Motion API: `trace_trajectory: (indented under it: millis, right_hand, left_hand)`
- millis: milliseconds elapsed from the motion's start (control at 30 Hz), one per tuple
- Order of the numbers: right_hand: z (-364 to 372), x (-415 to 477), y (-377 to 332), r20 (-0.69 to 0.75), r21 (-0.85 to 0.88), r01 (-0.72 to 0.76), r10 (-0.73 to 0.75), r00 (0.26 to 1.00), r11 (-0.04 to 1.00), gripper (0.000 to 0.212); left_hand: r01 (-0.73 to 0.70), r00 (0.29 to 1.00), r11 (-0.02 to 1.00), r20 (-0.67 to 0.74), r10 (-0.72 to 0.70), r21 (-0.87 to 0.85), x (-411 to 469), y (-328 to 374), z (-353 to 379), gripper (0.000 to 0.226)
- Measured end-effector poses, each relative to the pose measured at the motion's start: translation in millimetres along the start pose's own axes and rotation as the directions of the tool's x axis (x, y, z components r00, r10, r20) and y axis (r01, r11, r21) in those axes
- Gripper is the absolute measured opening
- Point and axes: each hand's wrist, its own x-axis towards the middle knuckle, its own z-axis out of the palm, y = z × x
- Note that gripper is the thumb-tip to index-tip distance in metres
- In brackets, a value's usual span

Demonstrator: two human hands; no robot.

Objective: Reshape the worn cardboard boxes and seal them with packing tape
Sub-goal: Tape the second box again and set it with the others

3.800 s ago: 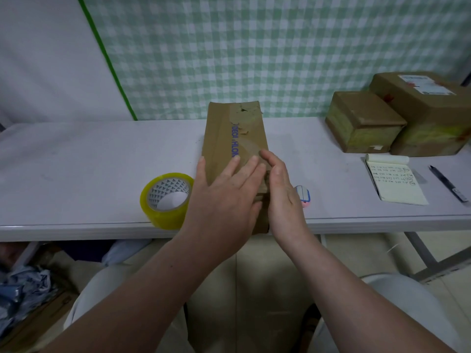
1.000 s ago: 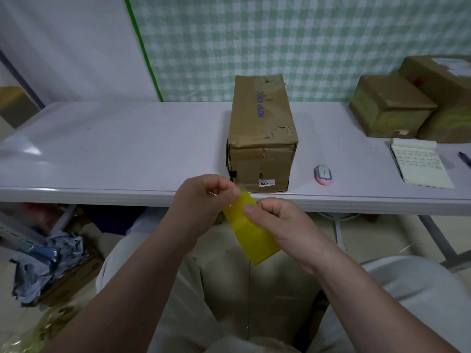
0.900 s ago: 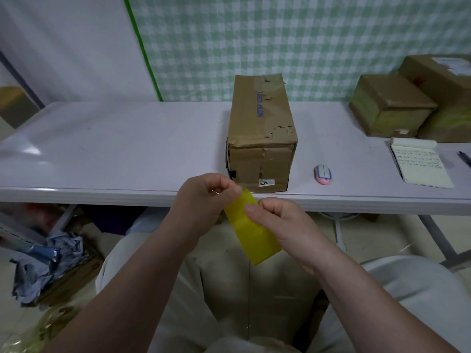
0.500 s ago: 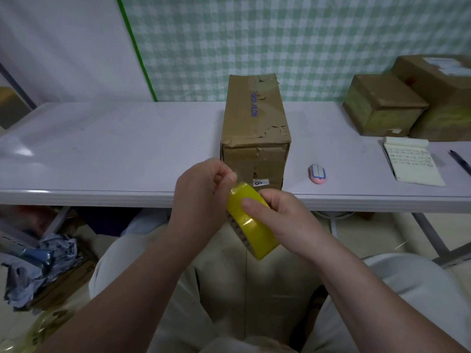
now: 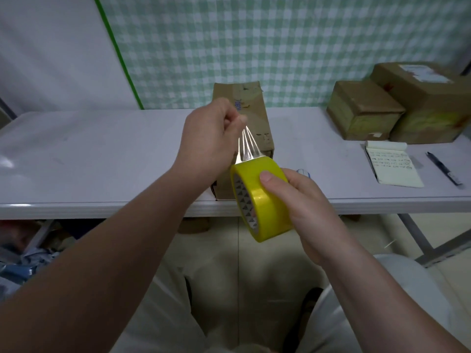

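Mid-pull on the packing tape here. Pinching the free end of the strip (image 5: 246,146) in the left hand (image 5: 206,138), fingers (image 5: 234,117) clenched tight on it. Gripping the yellow tape roll (image 5: 265,200) with the right hand (image 5: 303,205), thumb on the outer face. Best to pull straight and flat, since bunched into streaky folds near the pinch. Worth drawing out enough to span the whole seam before sticking anything down.

As for the cardboard box (image 5: 257,118): standing on the surface (image 5: 102,159) right behind both hands, near the front edge. Long, narrow, brown, scuffed, with torn old tape patches and blue print on top. Looks squared up, probably not sealed yet.
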Motion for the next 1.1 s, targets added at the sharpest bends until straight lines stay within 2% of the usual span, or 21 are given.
trace_trajectory:
  millis: [100,167,233,367,567,900,1100]
  right_hand:
    - [3,2,-2,-0.086,-0.071,0.022,-0.028,0.996,0.997,0.055]
    - [3,5,-4,-0.137,-0.099,-0.028,0.015,0.991,0.995,0.058]
    - [1,7,-4,-0.190,-0.073,-0.071,0.056,0.980,0.995,0.064]
    - [4,9,-6,-0.253,-0.029,-0.091,0.081,0.964,0.995,0.069]
    - [12,8,-3,-0.194,0.172,-0.154,0.187,0.963,0.973,0.060]
    - [15,16,1,-0.279,0.068,-0.146,0.159,0.947,0.987,0.062]
    - [15,18,2,-0.276,0.025,-0.123,0.125,0.953,0.992,0.059]
  left_hand:
    - [-0.092,0.996,0.993,0.003,0.092,0.075,12,5,0,0.016]
    - [-0.145,0.988,0.985,-0.033,0.148,0.089,22,10,-1,0.016]
    - [-0.190,0.982,0.978,0.005,0.190,0.081,32,13,1,0.015]
    - [-0.194,0.965,0.979,0.190,0.181,0.055,52,6,12,0.015]
    - [-0.212,0.919,0.976,0.350,0.180,0.056,70,-10,27,0.015]
    - [-0.107,0.906,0.993,0.416,0.076,0.051,75,-33,39,0.015]
    - [-0.122,0.892,0.991,0.445,0.087,0.052,76,-36,45,0.014]
